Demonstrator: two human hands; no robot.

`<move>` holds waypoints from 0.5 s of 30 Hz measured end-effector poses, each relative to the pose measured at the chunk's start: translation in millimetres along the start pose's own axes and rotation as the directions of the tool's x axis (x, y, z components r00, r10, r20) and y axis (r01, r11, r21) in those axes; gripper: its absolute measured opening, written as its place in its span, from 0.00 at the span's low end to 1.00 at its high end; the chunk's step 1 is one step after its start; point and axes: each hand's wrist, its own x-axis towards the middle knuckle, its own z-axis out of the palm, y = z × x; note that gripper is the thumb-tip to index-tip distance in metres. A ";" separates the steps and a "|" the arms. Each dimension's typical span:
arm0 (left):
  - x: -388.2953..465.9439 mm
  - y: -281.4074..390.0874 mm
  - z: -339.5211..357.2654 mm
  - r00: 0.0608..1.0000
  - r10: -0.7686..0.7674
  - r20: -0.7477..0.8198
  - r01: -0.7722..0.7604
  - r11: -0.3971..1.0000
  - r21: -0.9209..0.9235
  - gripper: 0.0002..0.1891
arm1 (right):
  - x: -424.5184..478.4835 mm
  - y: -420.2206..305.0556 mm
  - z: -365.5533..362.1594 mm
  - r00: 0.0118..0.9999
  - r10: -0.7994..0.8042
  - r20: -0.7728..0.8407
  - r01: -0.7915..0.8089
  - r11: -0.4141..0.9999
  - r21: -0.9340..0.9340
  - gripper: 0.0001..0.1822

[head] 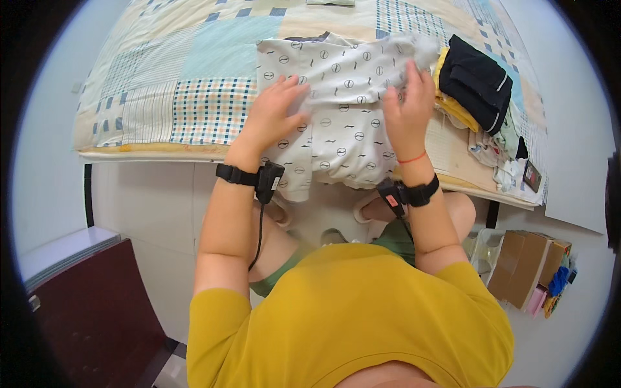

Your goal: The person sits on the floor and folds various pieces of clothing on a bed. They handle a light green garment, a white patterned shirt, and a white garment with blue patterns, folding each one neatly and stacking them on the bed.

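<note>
A white long-sleeved garment with a small dark print lies spread on the near edge of a bed, its lower part hanging over the side. On its left part rests my left hand, fingers apart. My right hand is over the garment's right side, slightly blurred, with its fingers spread near a bunched, blurred bit of the white cloth. Neither hand appears closed on the fabric. Both wrists wear black straps with small cabled devices.
Folded black clothing lies on yellow cloth to the right, beside crumpled light clothes and a phone. A patchwork sheet covers the bed. Cardboard box stands on the floor at right, dark red panel at left.
</note>
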 end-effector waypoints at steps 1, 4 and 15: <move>2.3 -2.8 2.2 0.992 -0.124 -0.027 0.116 0.974 -0.194 0.30 | 5.7 -14.0 3.9 1.000 -0.030 0.001 0.030 0.999 0.039 0.32; 9.8 -7.2 3.7 0.893 -0.449 -0.006 0.318 0.641 -0.698 0.31 | 6.3 -42.6 40.2 0.955 -0.264 0.132 0.194 0.899 0.393 0.34; 11.8 -9.1 -12.5 0.909 -0.374 -0.184 0.233 0.822 -0.520 0.19 | -20.5 -35.8 59.8 0.939 -0.097 0.330 0.060 0.991 0.119 0.36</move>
